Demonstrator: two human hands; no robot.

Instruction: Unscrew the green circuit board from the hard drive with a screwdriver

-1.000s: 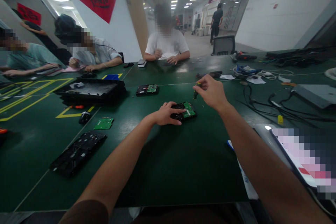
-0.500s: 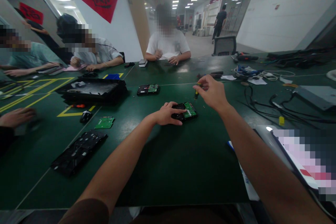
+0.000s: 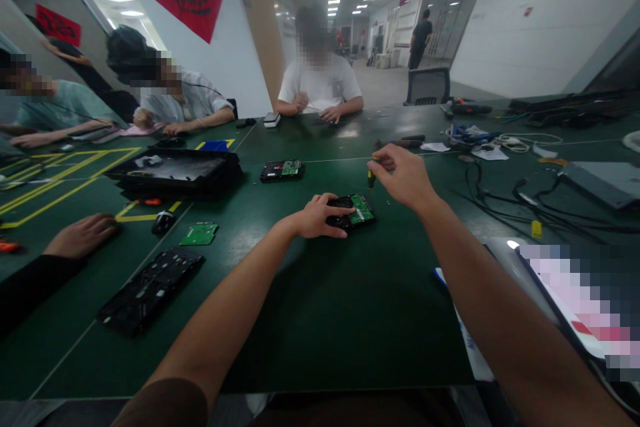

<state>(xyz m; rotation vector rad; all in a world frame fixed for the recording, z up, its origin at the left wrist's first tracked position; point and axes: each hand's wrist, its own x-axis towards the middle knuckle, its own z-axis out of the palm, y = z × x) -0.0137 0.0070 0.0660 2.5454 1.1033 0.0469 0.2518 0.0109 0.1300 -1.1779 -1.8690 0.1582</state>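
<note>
My left hand lies over the near-left part of a hard drive, holding it on the table with fingers and thumb spread across it. The drive's green circuit board faces up. Closed around the handle of a small yellow and black screwdriver is my right hand, raised up and to the right of the drive. The screwdriver points down; its tip is too fine to make out. A few tiny bits, perhaps screws, lie right of the drive.
Another hard drive sits farther back. Leftward are a black tray, a loose green circuit board and a black plastic part. Cables and a grey metal box occupy the right. A co-worker's hand rests at left.
The screwdriver has shifted slightly left in my right hand. My left hand and the drive stay put. At left, a co-worker's hand has reached farther right across the table.
</note>
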